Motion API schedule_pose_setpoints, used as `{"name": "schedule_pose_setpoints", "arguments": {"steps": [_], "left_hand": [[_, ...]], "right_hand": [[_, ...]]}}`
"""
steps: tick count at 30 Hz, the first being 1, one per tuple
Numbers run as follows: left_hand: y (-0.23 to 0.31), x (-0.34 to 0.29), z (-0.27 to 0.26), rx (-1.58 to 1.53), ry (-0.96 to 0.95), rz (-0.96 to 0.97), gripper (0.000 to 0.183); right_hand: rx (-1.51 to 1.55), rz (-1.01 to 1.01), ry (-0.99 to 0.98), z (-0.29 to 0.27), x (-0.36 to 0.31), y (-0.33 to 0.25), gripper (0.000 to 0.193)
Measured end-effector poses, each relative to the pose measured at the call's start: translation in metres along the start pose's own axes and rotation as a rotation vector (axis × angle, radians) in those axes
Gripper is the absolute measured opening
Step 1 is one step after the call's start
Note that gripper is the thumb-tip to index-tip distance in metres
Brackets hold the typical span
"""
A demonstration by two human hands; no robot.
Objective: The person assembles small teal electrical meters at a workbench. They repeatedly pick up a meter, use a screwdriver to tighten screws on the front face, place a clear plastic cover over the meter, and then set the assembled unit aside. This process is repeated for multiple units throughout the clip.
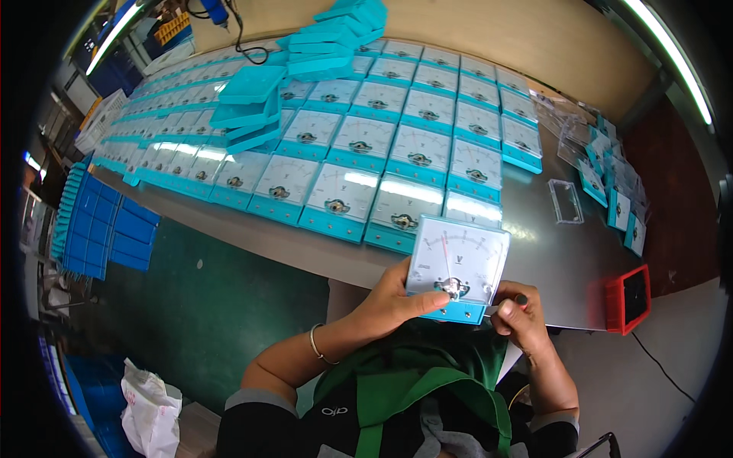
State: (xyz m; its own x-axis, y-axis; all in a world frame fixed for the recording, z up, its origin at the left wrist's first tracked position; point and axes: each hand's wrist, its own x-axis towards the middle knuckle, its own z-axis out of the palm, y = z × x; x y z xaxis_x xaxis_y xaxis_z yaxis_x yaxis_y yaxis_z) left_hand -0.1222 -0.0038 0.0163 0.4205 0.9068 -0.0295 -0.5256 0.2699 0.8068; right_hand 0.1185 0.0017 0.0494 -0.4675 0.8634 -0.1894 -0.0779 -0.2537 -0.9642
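The left hand [397,303] grips a meter [462,256], tilted face-up above the lap, its thumb across the lower front. The right hand [524,324] pinches a slim tool [521,300] at the meter's lower right edge; whether the tip touches is unclear. The step looks like adjusting or fastening there, so the next move likely calls for a steady left grip. Beyond, rows of meters [347,191] cover much of the surface [546,286], a red bin [617,305] at its right.

From head height, a wide fisheye looks down over the bench [546,271].
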Motion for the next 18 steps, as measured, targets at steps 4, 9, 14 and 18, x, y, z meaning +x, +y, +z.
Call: {"name": "schedule_pose_setpoints", "arguments": {"steps": [4, 9, 14, 18], "left_hand": [[0.019, 0.0, -0.014, 0.143, 0.137, 0.276, 0.082], [0.041, 0.002, -0.043, 0.112, 0.306, 0.792, 0.119], [0.086, -0.023, -0.087, 0.058, 0.539, 0.851, 0.113], [0.138, -0.046, -0.161, -0.059, 0.687, 0.938, 0.083]], "right_hand": [[-0.412, -0.256, 0.001, 0.039, 0.048, -0.036, 0.02], [-1.26, -1.005, -0.072, 0.109, 0.112, -0.061, 0.023], [-0.966, -0.878, -0.393, 0.161, 0.184, -0.069, 0.027], [-1.091, -0.971, -0.206, 0.2, 0.277, -0.071, 0.04]]}}
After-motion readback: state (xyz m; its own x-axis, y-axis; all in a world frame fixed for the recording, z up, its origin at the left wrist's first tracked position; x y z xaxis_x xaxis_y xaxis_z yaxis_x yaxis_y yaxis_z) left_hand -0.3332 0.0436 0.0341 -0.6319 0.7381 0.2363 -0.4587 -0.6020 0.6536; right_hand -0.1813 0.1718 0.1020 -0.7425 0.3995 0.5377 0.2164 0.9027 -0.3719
